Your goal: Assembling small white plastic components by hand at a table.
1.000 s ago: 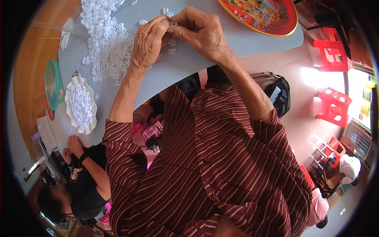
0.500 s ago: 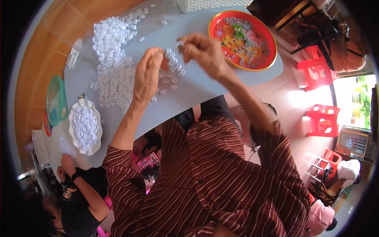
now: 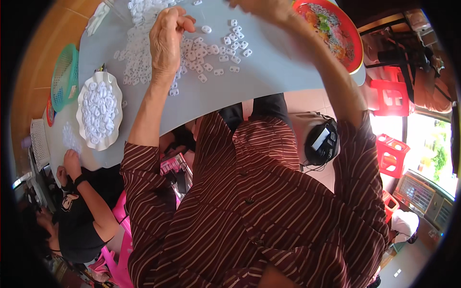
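Observation:
My left hand (image 3: 166, 41) is over the pile of small white plastic pieces (image 3: 139, 57), its fingers curled in. Whatever lies inside them is hidden. Just right of its fingertips is a white oval piece (image 3: 206, 30). Several white two-holed pieces (image 3: 235, 45) lie scattered farther right on the grey table (image 3: 230, 79). My right hand (image 3: 266, 8) reaches to the upper edge, smeared by motion and partly cut off. It is nearest a red round tray (image 3: 356, 41) with a yellow rim, which holds many small grey metal-looking parts and something green.
A white scalloped dish (image 3: 118, 113) of white pieces stands at the table's left, near a green mesh basket (image 3: 60, 79). Another person's hand (image 3: 72, 163) works at the left corner. Red stools (image 3: 391, 98) stand on the floor at right.
The whole view has shifted, so the table and tray sit higher. My right hand has moved away from my left, up and right toward the tray. A white oval piece now shows beside my left fingertips.

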Motion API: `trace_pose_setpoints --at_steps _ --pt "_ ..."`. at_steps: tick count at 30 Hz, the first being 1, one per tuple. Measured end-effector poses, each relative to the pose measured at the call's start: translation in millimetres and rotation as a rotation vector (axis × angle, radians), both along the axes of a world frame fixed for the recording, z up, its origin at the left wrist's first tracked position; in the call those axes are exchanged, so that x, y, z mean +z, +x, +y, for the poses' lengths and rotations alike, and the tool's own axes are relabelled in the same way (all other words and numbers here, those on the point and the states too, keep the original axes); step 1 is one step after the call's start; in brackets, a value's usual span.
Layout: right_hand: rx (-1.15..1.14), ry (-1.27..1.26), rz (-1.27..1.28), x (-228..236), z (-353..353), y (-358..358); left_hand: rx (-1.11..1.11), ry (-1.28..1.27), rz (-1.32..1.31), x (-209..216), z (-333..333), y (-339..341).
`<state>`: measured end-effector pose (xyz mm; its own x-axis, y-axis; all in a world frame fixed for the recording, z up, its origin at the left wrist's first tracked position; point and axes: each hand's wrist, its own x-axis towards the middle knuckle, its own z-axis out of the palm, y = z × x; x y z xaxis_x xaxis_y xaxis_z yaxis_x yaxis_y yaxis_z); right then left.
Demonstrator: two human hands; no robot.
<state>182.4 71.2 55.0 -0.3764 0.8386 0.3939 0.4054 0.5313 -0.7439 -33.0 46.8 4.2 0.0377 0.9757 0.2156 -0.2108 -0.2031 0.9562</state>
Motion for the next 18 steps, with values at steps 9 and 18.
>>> trace_pose_setpoints --at_steps 9,18 --pt "0.111 0.153 -0.285 -34.7 -7.6 -41.3 0.0 -0.045 0.012 -6.5 1.8 -3.6" --pt "0.1 0.166 -0.344 -43.5 -22.8 -43.8 0.011 0.038 0.02 -11.3 3.6 -7.1"
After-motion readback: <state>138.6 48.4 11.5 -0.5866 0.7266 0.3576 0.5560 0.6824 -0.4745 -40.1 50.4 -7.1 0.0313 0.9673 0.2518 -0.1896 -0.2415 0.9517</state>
